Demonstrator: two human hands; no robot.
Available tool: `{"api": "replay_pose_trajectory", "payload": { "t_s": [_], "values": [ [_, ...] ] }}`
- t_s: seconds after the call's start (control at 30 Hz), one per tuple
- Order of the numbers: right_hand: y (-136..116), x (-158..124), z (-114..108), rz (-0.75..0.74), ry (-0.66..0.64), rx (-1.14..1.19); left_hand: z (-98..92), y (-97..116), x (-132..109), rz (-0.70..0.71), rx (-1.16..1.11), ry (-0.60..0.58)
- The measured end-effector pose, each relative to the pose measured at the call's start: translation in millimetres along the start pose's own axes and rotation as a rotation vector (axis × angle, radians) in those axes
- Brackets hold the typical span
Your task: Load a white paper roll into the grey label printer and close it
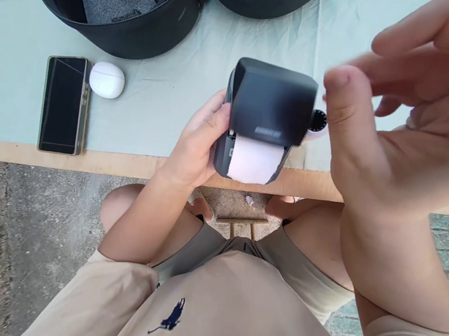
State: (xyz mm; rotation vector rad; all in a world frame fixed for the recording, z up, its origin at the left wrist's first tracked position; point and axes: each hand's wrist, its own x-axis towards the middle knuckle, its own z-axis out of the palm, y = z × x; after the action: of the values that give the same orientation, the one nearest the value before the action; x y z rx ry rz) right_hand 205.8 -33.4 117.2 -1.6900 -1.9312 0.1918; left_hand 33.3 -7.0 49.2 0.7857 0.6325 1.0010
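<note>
My left hand point(198, 143) grips the left side of a small black label printer point(274, 98) over the table's front edge. A dark flap with a barcode-like strip covers the printer's upper part. Below it, a tongue of white paper point(255, 162) lies on the device, curved and uneven at its lower end. To the right, my right hand point(402, 118) is raised near the camera, fingers and thumb apart, with nothing visible in it. Between the printer and this hand peeks a small round object point(318, 121) with a black, white-marked face, partly hidden.
A black zippered case point(129, 41) lies open at the back, grey foam inside both halves. At left on the pale cloth point(153, 103) are a phone point(63, 105) and a white earbud case point(106, 80). The table's wooden edge point(121, 164) runs above my knees.
</note>
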Motion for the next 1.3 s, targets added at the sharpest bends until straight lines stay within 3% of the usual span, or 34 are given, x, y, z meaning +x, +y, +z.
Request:
{"api": "replay_pose_trajectory", "payload": {
  "t_s": [0.1, 0.17, 0.23, 0.3, 0.37, 0.47, 0.57, 0.67, 0.73, 0.87, 1.07, 1.2, 1.3],
  "values": [
    [-5.2, 1.5, 1.0, 0.044, 0.125, 0.094, -3.7, 0.1, -0.2, -0.012, -0.005, -0.041],
    [-5.6, 1.3, 4.3, -0.108, 0.166, 0.148, -6.2, -0.9, -0.2, -0.017, 0.007, -0.049],
    [-3.7, 1.2, 7.5, -0.293, 0.072, 0.099, -7.2, -2.7, 0.0, -0.017, 0.013, -0.021],
    [-1.1, 1.5, 9.3, -0.36, -0.043, 0.003, -6.4, -4.4, 0.6, -0.019, 0.012, 0.028],
    [0.8, 1.6, 9.7, -0.345, -0.029, -0.067, -4.4, -5.0, 1.5, -0.026, 0.012, 0.042],
    [2.1, 0.8, 10.2, -0.239, 0.119, -0.098, -2.0, -3.1, 2.2, -0.037, 0.006, 0.009],
    [2.9, 0.9, 12.3, -0.135, 0.234, -0.038, -2.5, -0.4, 1.5, -0.058, -0.002, -0.061],
    [2.5, 3.3, 14.8, -0.122, 0.28, 0.061, -4.3, -0.1, 0.2, -0.066, -0.003, -0.097],
    [0.9, 5.1, 16.2, -0.13, 0.238, 0.024, -4.5, -1.3, -0.4, -0.069, 0.003, -0.063],
    [-2.5, 7.5, 19.9, -0.162, -0.001, -0.19, -2.1, -2.7, -0.7, -0.079, 0.034, 0.005],
    [-4.7, 12.1, 23.6, -0.1, -0.252, -0.398, 1.1, 0.3, -2.1, -0.064, 0.05, -0.039],
    [-12.4, 10.8, 11.3, -0.019, -0.311, -0.319, 0.2, 0.3, -2.8, -0.065, 0.06, -0.04],
    [-6.8, 7.8, -3.8, -0.076, -0.246, -0.112, -2.0, -1.6, -2.0, -0.038, 0.056, -0.012]
  ]
}}
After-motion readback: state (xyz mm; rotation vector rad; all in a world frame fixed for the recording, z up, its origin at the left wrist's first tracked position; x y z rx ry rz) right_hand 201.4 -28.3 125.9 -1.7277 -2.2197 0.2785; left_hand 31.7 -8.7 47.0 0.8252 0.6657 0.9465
